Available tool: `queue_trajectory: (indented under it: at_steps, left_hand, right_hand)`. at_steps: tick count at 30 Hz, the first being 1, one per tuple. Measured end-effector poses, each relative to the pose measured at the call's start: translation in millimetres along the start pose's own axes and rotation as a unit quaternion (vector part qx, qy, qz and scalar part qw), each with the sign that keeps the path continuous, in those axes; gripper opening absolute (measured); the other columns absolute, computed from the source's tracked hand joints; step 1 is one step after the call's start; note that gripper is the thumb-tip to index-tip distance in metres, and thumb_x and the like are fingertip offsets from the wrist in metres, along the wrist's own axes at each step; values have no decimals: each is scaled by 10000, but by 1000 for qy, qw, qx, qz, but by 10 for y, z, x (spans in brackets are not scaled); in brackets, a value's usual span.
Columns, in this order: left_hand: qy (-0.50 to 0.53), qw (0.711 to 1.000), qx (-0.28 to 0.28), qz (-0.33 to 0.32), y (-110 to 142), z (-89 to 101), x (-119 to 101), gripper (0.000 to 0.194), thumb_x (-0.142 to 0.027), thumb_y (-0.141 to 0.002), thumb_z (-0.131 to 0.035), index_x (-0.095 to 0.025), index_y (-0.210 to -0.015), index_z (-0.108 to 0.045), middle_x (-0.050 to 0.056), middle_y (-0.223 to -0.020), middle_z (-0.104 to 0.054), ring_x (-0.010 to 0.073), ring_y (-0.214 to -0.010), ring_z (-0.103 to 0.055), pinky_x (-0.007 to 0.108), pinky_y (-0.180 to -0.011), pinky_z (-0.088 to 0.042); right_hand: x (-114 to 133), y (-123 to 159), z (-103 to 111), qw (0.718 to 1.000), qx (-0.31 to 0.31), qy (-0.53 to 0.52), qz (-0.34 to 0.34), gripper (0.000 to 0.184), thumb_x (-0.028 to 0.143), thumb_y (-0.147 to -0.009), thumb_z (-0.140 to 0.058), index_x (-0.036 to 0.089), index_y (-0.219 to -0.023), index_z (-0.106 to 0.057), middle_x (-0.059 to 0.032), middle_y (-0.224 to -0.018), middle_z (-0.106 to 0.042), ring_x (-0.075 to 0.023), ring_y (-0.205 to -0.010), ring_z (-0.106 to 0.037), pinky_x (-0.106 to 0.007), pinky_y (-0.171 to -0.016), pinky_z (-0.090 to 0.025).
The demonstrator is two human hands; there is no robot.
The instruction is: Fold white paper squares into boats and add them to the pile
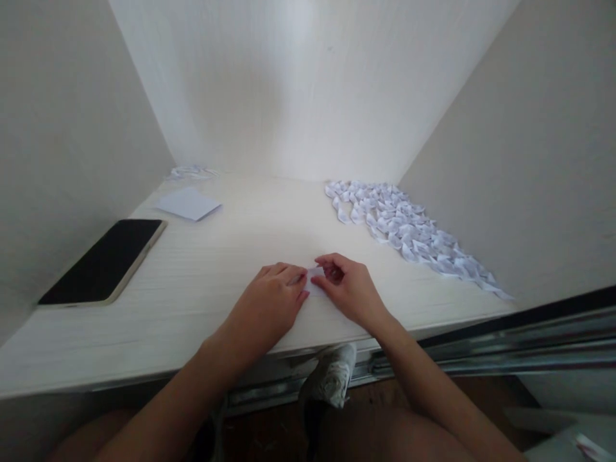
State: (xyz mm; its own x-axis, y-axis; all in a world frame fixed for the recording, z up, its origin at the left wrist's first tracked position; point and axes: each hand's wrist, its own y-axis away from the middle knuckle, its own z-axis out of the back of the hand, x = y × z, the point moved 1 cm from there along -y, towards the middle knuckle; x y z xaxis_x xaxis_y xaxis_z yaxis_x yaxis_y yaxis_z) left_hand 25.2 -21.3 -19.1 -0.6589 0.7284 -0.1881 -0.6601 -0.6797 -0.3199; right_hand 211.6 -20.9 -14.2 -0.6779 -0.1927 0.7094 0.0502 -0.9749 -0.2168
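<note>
Both my hands rest on a pale wooden shelf [206, 269] near its front edge, meeting over a small white piece of paper [316, 274]. My left hand [273, 300] lies knuckles up with its fingertips pressed down on the paper's left side. My right hand [347, 287] has curled fingers pinching the paper's right side. Most of the paper is hidden under the fingers.
A large heap of several small folded white paper pieces [409, 231] runs along the right wall. A black phone [103, 260] lies at the left. A stack of white paper squares [188, 203] and more folded bits [190, 172] sit at the back left. A shoe [332, 378] shows below the shelf edge.
</note>
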Motion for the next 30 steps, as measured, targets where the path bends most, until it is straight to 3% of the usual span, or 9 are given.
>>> queue_trajectory:
  at_steps: [5, 10, 15, 23, 30]
  left_hand:
    - [-14, 1000, -20, 1, 18, -72, -28, 273, -178, -998, -524, -97, -1174, -715, 134, -1203, -705, 277, -1101, -631, 472, -986, -534]
    - [-7, 999, -43, -3, 69, -144, -48, 277, -149, -992, -515, -118, -1190, -705, 115, -1247, -697, 273, -1150, -616, 489, -1055, -516]
    - [-4, 999, -35, -10, 117, -122, -43, 321, -129, -999, -455, -159, -1198, -704, 95, -1295, -686, 287, -1177, -614, 521, -1051, -523]
    - [-29, 998, -33, -40, 208, -76, 31, 352, -160, -1006, -453, -192, -1273, -680, 67, -1391, -655, 254, -1266, -606, 460, -1111, -487]
    - [-16, 998, -30, -45, 287, -79, 34, 451, -134, -987, -414, -196, -1390, -605, 61, -1459, -605, 246, -1347, -564, 457, -1154, -453]
  right_hand:
    - [34, 103, 11, 999, 3, 25, 33, 128, 155, -850, -714, 203, -968, -718, 4, -783, -740, -138, -670, -664, -259, -659, -526]
    - [58, 127, 34, 987, 19, 51, 151, 175, 100, -916, -622, 217, -1006, -716, -37, -977, -777, -178, -891, -714, -304, -802, -582]
    - [17, 161, 40, 970, 17, 64, 233, 215, 98, -941, -598, 197, -1099, -705, -58, -1091, -768, -199, -940, -687, -332, -839, -609]
    - [9, 222, 37, 967, 60, 112, 221, 256, 55, -926, -559, 133, -1111, -717, -108, -1070, -734, -213, -931, -647, -340, -829, -621]
    - [16, 208, 19, 968, 50, 127, 211, 251, 60, -927, -538, 151, -1071, -722, -102, -1022, -715, -208, -913, -639, -341, -806, -627]
